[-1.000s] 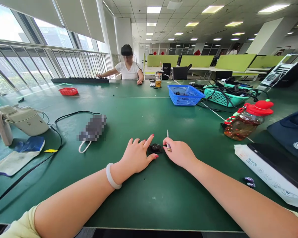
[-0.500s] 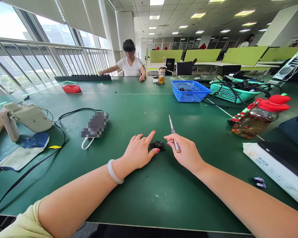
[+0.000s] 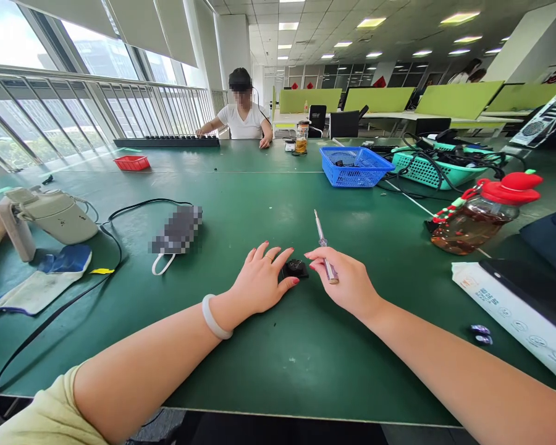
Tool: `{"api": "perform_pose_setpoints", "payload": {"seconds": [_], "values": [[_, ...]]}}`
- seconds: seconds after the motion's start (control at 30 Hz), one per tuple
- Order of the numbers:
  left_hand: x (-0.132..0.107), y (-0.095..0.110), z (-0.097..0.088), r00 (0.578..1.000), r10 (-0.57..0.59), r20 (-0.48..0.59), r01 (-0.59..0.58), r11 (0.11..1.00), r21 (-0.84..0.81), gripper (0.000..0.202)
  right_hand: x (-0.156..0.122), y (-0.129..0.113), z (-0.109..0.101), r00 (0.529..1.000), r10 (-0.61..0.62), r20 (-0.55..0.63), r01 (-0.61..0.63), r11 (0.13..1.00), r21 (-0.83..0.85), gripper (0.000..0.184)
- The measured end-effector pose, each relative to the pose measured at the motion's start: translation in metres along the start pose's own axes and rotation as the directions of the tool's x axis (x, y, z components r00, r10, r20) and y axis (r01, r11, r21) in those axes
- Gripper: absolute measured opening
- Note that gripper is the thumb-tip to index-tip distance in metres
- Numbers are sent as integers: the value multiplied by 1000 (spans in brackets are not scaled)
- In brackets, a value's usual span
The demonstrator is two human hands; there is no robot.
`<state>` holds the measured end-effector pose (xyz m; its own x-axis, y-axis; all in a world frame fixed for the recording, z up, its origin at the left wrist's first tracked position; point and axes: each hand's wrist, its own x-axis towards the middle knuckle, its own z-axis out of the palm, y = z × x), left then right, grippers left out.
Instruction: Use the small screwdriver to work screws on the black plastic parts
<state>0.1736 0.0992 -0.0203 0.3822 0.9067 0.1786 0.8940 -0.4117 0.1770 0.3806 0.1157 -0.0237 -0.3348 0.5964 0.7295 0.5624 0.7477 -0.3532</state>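
A small black square part [image 3: 295,267] lies on the green table between my hands; its details are too small to tell. My left hand [image 3: 261,279] rests flat at its left side, fingers spread. The thumb reaches along the near edge of the part and the index finger sits by its far left corner. In my right hand [image 3: 347,278] is a slim screwdriver [image 3: 321,233] with a clear handle, held between thumb and fingers. Its metal tip points up and away from me, clear of the black part.
To the left are a phone-like dark item [image 3: 178,230], a cable, a glove-like cloth [image 3: 37,287] and a beige bottle [image 3: 58,216]. Blue [image 3: 356,170] and teal baskets [image 3: 421,170], a red-lidded bottle [image 3: 477,225] and a white packet [image 3: 505,315] are right. Another person [image 3: 245,120] sits opposite.
My left index finger has come down closer to the black part. Across the table, the person's hand and the long black strip have shifted right. My right hand has hardly moved.
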Motion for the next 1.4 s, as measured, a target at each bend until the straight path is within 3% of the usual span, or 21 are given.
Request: {"api": "perform_pose_setpoints", "payload": {"seconds": [0.2,0.4,0.5,0.63,0.83,1.0,1.4], "values": [[2,-1,0,1000,-5,-6,5,999,-49,58,2,-3,-9,997,-66,-48,67,997,32,21],[5,-2,0,1000,4,-1,-4,998,-57,41,4,-4,-17,972,-199,-125,200,980,-5,11],[6,-3,1,1000,5,-5,-5,998,-66,36,5,-7,-19,966,-204,-156,208,978,9,11],[8,-5,1,1000,15,-19,-16,998,-60,34,5,-12,-22,973,-190,-131,197,980,39,18],[9,-6,3,1000,14,-28,-17,995,-95,34,3,-13,-25,955,-280,-96,287,956,67,29],[11,-5,5,999,37,-39,-42,988,-151,40,3,-12,-22,944,-316,-90,322,945,56,27],[14,-5,3,997,71,-31,-75,979,-189,30,3,-10,-17,952,-298,-64,298,954,-5,24]]}}
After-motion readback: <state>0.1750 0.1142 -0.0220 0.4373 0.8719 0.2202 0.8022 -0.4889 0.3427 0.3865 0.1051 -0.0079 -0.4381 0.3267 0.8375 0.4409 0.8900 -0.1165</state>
